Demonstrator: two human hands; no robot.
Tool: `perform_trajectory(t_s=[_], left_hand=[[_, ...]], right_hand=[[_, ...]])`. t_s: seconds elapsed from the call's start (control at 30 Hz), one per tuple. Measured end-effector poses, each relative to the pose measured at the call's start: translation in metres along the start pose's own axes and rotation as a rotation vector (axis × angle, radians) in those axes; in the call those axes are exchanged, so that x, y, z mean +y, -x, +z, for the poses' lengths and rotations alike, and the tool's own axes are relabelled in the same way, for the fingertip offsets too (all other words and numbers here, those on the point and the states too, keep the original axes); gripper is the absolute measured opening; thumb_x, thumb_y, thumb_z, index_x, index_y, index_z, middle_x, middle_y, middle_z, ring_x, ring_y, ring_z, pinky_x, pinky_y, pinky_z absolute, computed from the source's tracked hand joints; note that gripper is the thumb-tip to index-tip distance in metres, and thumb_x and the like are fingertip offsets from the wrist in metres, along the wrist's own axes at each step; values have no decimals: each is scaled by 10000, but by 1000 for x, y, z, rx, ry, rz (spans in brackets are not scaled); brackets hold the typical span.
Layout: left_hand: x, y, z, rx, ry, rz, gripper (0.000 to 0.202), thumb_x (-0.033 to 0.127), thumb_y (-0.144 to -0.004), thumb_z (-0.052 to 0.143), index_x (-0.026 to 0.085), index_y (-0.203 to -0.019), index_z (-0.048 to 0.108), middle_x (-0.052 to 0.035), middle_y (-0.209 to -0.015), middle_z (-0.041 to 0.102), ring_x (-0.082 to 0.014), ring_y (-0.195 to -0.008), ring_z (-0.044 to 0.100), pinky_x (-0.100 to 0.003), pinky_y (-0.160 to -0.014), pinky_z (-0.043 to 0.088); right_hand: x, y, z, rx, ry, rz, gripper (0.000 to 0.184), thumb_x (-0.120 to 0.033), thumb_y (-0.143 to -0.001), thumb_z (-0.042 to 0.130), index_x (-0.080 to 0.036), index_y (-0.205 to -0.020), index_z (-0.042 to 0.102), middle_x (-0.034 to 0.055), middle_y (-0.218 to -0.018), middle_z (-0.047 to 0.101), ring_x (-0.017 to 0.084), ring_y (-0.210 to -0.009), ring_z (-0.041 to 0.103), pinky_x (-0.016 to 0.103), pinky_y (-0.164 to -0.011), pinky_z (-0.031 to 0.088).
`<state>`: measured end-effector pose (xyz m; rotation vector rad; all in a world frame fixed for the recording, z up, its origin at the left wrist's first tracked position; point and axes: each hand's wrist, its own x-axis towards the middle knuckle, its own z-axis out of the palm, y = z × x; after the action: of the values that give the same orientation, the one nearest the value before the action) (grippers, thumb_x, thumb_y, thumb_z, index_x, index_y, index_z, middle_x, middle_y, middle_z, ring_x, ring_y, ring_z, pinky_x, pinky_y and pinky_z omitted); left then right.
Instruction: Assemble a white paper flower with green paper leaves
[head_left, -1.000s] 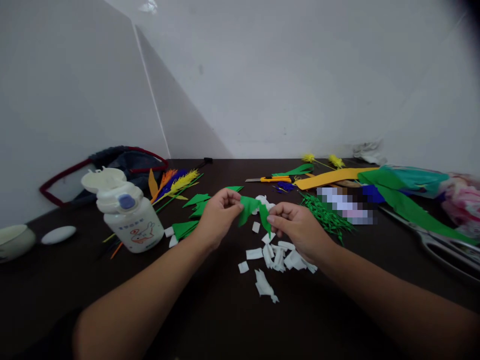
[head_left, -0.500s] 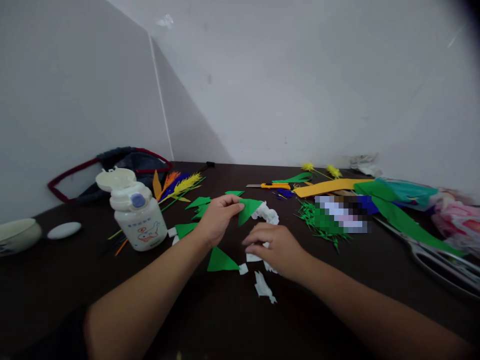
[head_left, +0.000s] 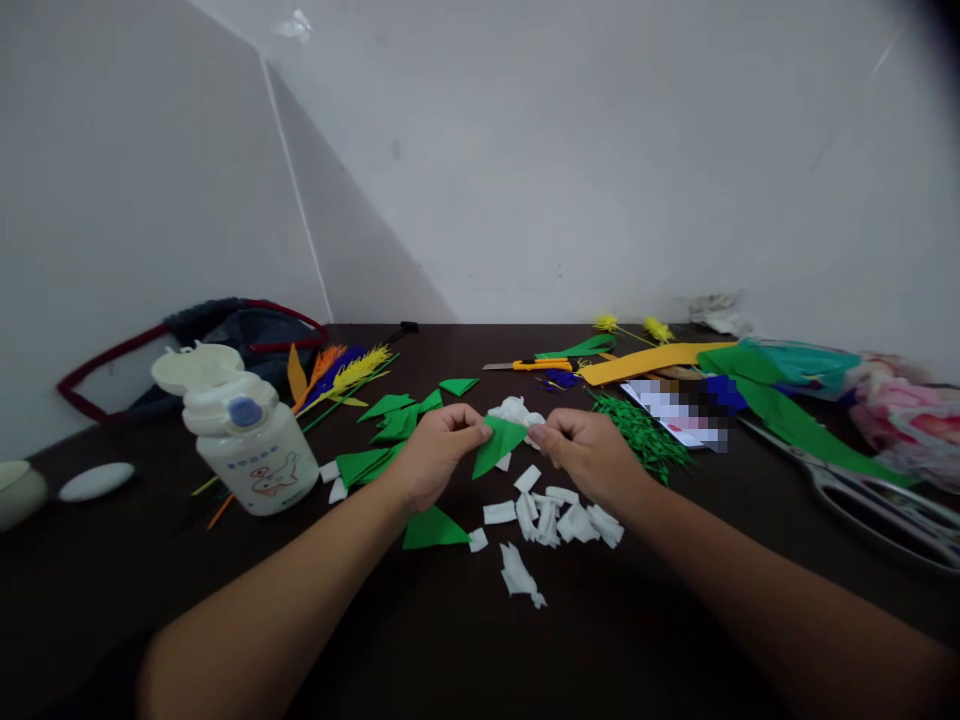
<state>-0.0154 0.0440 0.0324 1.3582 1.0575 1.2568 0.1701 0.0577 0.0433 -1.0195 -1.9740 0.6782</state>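
A green paper triangle (head_left: 498, 448) is held up off the dark table between both hands. My left hand (head_left: 439, 455) pinches its left edge between thumb and fingers. At the triangle's right tip, the closed thumb and finger of my right hand (head_left: 589, 455) meet the corner; whether a small white piece is also between them is hidden. Below lie several small white paper pieces (head_left: 546, 520) and a torn white strip (head_left: 519, 575). Another green triangle (head_left: 435, 528) lies flat near my left wrist, a white square (head_left: 478, 540) at its tip. More green pieces (head_left: 394, 418) lie beyond my left hand.
A white bottle (head_left: 259, 450) with its lid up stands left, near a white oval object (head_left: 97, 482). Behind are a yellow cutter knife (head_left: 540, 365), blade out, and crumpled white tissue (head_left: 514, 410). Scissors (head_left: 862, 505), green shreds (head_left: 649, 440) and an orange strip (head_left: 652, 360) lie right.
My right hand has lifted from the white pieces and moved up to the triangle's right tip, uncovering the pieces. My left hand still holds the triangle, now slightly lower. The view has shifted slightly.
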Motion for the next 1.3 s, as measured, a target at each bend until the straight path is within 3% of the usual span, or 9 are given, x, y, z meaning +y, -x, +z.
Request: perform_trajectory(t_s=[0.17, 0.3, 0.43, 0.57, 0.73, 1.1, 1.3], left_hand=[[-5, -1, 1, 14, -21, 6, 172, 258, -666, 617, 149, -641, 486, 47, -559, 444, -64, -489, 403, -191, -469, 300], [-7, -2, 2, 11, -5, -5, 149, 238, -663, 627, 152, -686, 507, 38, -573, 446, -61, -492, 394, -188, -467, 290], [-7, -1, 3, 0, 17, -6, 136, 221, -664, 634, 151, -714, 528, 30, -603, 466, -57, -505, 400, -183, -472, 289], [-5, 0, 4, -18, -32, 6, 129, 258, -686, 616, 146, -716, 560, 11, -626, 496, -78, -543, 429, -204, -503, 328], [0, 4, 7, -23, -186, 28, 150, 292, -696, 601, 144, -717, 591, 8, -638, 517, -88, -570, 434, -216, -531, 334], [10, 10, 11, -108, -276, 42, 158, 272, -721, 556, 134, -742, 631, 7, -639, 545, -91, -586, 431, -221, -559, 327], [10, 12, 12, -130, -190, 11, 134, 237, -707, 567, 143, -775, 633, 12, -637, 549, -83, -559, 426, -222, -557, 336]], right_hand=[[7, -3, -2, -43, -92, -15, 88, -248, -727, 548, -194, -701, 611, 3, -659, 609, 128, -623, 542, 263, -584, 412], [10, -5, 1, -12, -160, -6, 158, -233, -721, 558, -224, -848, 653, 26, -846, 661, 158, -790, 590, 311, -739, 438], [7, -4, 0, 91, -232, 72, 118, -258, -735, 547, -190, -789, 627, 19, -690, 654, 137, -643, 595, 290, -636, 462], [2, -2, -2, 184, -181, 46, 128, -288, -745, 539, -182, -697, 591, 4, -604, 612, 121, -577, 555, 270, -575, 440], [3, -1, 2, 108, -214, -65, 142, -235, -735, 556, -225, -844, 646, 28, -851, 646, 149, -770, 581, 298, -695, 451], [-1, 3, 6, 92, -65, -357, 140, -128, -694, 585, -220, -780, 647, 24, -777, 579, 144, -743, 551, 290, -655, 448], [2, 2, 9, 88, -18, -358, 151, -136, -706, 585, -216, -800, 671, 22, -768, 556, 132, -719, 536, 265, -623, 433]])
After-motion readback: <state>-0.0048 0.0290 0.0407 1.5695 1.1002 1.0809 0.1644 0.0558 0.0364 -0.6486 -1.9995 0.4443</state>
